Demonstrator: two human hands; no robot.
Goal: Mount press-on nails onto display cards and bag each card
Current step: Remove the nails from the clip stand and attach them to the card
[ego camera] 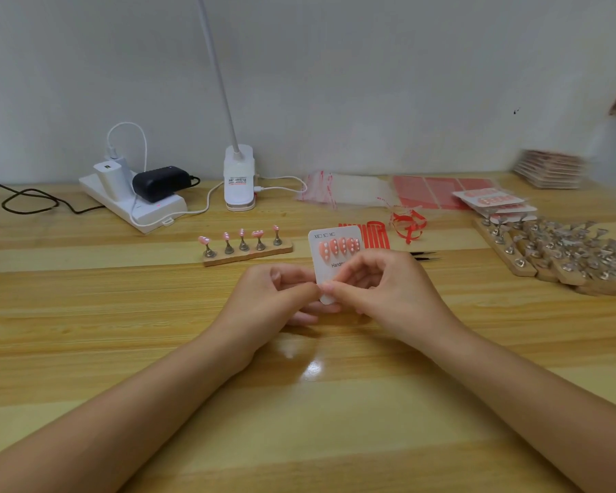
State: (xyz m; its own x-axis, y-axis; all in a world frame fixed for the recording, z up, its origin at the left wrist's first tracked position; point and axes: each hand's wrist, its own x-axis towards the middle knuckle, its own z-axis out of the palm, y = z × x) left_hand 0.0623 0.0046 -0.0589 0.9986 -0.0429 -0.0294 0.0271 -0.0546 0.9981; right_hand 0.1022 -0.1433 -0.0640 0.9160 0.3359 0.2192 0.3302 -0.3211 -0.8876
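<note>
Left grip (276, 297) and right grip (381, 290) curled, fingertips meeting.

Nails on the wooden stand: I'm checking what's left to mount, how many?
5, one on each peg of the stand: far left, then, far right. None looks hidden.

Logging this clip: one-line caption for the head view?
Both hands pinch a display card bearing pink nails, beside a wooden stand holding five more.

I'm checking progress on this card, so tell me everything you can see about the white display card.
The display card is white with rounded corners, held upright over the table. Small size boxes are printed along its top; four pink nails with white dots sit in a row beneath. The left hand and right hand pinch its lower edge, hiding part of its print.
</note>
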